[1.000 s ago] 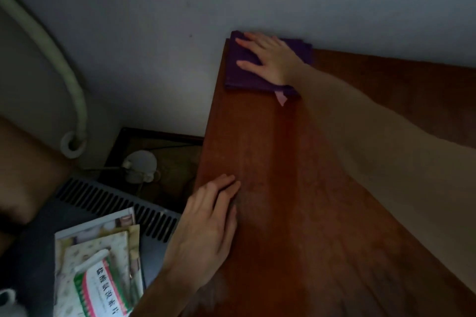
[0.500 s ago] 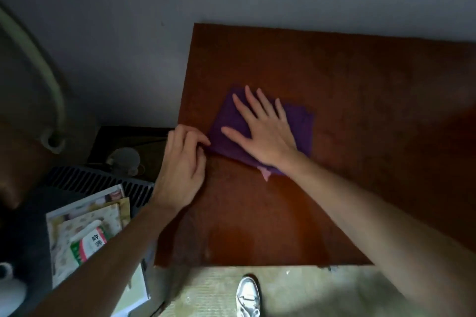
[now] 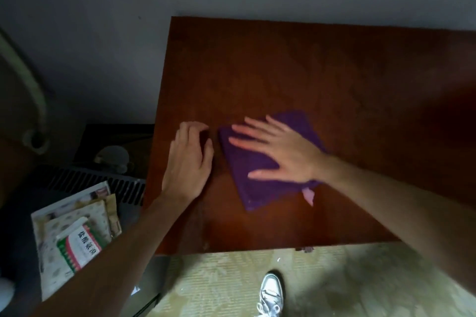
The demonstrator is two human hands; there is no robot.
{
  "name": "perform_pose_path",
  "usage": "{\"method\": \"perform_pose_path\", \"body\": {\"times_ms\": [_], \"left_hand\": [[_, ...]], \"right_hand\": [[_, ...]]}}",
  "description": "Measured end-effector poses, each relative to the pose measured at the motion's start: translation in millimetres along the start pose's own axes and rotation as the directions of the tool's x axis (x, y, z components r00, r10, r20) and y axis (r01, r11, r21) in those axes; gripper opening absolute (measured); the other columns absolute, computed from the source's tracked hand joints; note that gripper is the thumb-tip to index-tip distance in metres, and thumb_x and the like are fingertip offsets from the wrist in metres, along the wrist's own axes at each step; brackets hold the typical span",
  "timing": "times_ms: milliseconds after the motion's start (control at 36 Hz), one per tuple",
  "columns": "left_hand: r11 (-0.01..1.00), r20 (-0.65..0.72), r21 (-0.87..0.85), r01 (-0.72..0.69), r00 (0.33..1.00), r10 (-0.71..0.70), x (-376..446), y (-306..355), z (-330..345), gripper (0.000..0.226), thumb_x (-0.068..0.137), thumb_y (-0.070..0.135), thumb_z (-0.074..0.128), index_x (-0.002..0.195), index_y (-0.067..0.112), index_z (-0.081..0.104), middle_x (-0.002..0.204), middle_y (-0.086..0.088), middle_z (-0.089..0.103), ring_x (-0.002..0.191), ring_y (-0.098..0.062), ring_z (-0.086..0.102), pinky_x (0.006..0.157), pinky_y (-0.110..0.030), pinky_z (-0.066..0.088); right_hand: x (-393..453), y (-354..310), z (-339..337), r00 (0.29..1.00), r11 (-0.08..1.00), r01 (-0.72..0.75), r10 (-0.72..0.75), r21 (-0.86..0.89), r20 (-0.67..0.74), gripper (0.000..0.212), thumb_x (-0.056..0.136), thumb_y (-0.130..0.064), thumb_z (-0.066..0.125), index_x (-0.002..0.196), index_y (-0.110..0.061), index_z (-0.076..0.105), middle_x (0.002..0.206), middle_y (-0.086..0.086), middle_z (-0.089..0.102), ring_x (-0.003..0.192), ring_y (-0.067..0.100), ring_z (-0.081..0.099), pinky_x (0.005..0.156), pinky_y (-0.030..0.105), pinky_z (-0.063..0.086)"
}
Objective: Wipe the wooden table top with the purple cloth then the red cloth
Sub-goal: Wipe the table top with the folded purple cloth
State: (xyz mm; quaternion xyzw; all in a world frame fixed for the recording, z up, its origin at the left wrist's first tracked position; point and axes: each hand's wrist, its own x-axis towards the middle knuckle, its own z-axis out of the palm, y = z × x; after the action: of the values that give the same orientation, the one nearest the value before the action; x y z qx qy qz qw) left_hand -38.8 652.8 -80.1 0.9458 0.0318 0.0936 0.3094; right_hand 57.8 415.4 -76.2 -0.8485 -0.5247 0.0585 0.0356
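Nearest, at about 6 o'clock, a white lace-up shoe (image 3: 270,295) stands on pale patterned flooring (image 3: 334,280) just short of the table's near edge. At 8 o'clock, off the table and partly under the left forearm, lies a pile of printed packets (image 3: 74,234); the top one is white with red and green bands and a row of dark Chinese characters, too blurred to read with confidence. They rest on a dark grey appliance with a slotted grille (image 3: 103,183). The wooden table top (image 3: 334,72) is a dark reddish brown, glossy, with worn dull patches near its front left corner. On it, left of centre, the left hand (image 3: 189,159) rests palm down near the table's left edge, its fingers loosely curled at the tips and holding nothing. Just to its right, at 3 o'clock from it and not touching, lies the purple cloth (image 3: 257,177), a deep violet towel folded into a thick rectangle and turned at an angle, with a small pink tag (image 3: 308,195) sticking out at its near right corner. The right hand (image 3: 280,152) lies flat on the cloth, fingers straight and spread wide, pressing it to the wood. Farthest, at 12 o'clock, a grey wall (image 3: 103,33) carries a white plate and a yellow plate cut off by the frame, and a pale pipe (image 3: 28,85) curves down at 9 o'clock.
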Motion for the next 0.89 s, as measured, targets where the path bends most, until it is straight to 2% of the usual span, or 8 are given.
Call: {"method": "perform_pose_path", "body": {"times_ms": [139,306,417,500,611,694,806,889], "left_hand": [[0.98,0.137,0.18,-0.086,0.989,0.062,-1.0,5.4,4.6,0.048,0.102,0.04,0.038,0.145,0.017,0.042,0.143,-0.005,0.044,0.134,-0.021,0.041,0.108,-0.037,0.034],[0.964,0.2,0.255,-0.08,0.979,0.028,0.0,4.9,7.3,0.051,0.103,0.044,0.036,0.15,0.023,0.04,0.151,-0.003,0.037,0.146,-0.019,0.03,0.115,-0.034,0.024],[0.963,0.209,0.261,-0.066,0.978,0.011,0.3,4.8,6.2,0.051,0.102,0.045,0.036,0.15,0.026,0.04,0.152,-0.001,0.036,0.144,-0.018,0.031,0.114,-0.025,0.017],[0.966,0.191,0.251,-0.067,0.981,0.018,0.5,4.1,6.0,0.051,0.101,0.047,0.037,0.149,0.029,0.041,0.15,0.003,0.036,0.144,-0.017,0.032,0.11,-0.023,0.017],[0.963,0.169,0.253,-0.091,0.984,0.049,1.4,1.4,7.3,0.051,0.099,0.047,0.04,0.147,0.028,0.044,0.148,0.002,0.037,0.144,-0.016,0.033,0.108,-0.027,0.025],[0.967,0.155,0.239,-0.089,0.986,0.052,0.8,2.8,6.1,0.051,0.099,0.047,0.041,0.146,0.027,0.046,0.147,0.002,0.039,0.142,-0.016,0.036,0.107,-0.03,0.028],[0.965,0.149,0.242,-0.096,0.987,0.061,0.4,3.9,4.6,0.051,0.099,0.049,0.039,0.146,0.028,0.046,0.147,0.002,0.039,0.14,-0.017,0.038,0.106,-0.033,0.03],[0.954,0.138,0.272,-0.124,0.986,0.089,-0.7,5.1,4.4,0.049,0.1,0.044,0.04,0.144,0.024,0.049,0.146,-0.003,0.043,0.136,-0.021,0.043,0.104,-0.033,0.031]], "right_hand": [[68.5,101.9,-20.3,0.999,0.999,-0.034,0.034,-0.008,0.023,0.077,0.098,-0.075,0.03,0.164,-0.039,0.013,0.173,-0.011,0.008,0.16,0.016,0.001,0.129,0.052,0.007],[141.2,187.6,-41.1,0.995,0.996,-0.092,0.092,0.016,0.026,0.084,0.093,-0.084,0.017,0.163,-0.038,0.019,0.172,-0.006,0.016,0.16,0.02,0.009,0.127,0.052,0.008],[173.0,224.2,-51.3,0.978,0.976,-0.209,0.209,0.062,-0.001,0.093,0.085,-0.092,0.009,0.162,-0.04,0.018,0.172,-0.006,0.016,0.16,0.018,0.01,0.129,0.047,0.006],[185.0,239.1,-50.6,0.927,0.925,-0.36,0.369,0.119,-0.068,0.105,0.075,-0.099,0.004,0.162,-0.041,0.02,0.172,-0.006,0.018,0.159,0.019,0.014,0.129,0.048,0.01],[188.9,234.4,-43.9,0.858,0.861,-0.491,0.504,0.134,-0.095,0.085,0.092,-0.085,0.02,0.163,-0.038,0.017,0.173,-0.003,0.016,0.16,0.021,0.01,0.129,0.05,0.005],[171.9,212.2,-43.1,0.808,0.804,-0.564,0.584,0.19,-0.073,0.087,0.092,-0.085,0.025,0.164,-0.038,0.013,0.174,-0.004,0.006,0.16,0.021,0.0,0.128,0.053,-0.003],[115.7,161.3,-35.0,0.825,0.812,-0.547,0.564,0.204,-0.029,0.085,0.088,-0.088,0.025,0.161,-0.048,0.009,0.174,-0.003,-0.002,0.16,0.028,-0.009,0.126,0.056,-0.007],[57.1,110.6,-19.9,0.845,0.839,-0.525,0.534,0.144,-0.028,0.09,0.082,-0.092,0.015,0.161,-0.05,0.005,0.174,-0.003,-0.004,0.16,0.03,-0.01,0.126,0.058,-0.006]]}}
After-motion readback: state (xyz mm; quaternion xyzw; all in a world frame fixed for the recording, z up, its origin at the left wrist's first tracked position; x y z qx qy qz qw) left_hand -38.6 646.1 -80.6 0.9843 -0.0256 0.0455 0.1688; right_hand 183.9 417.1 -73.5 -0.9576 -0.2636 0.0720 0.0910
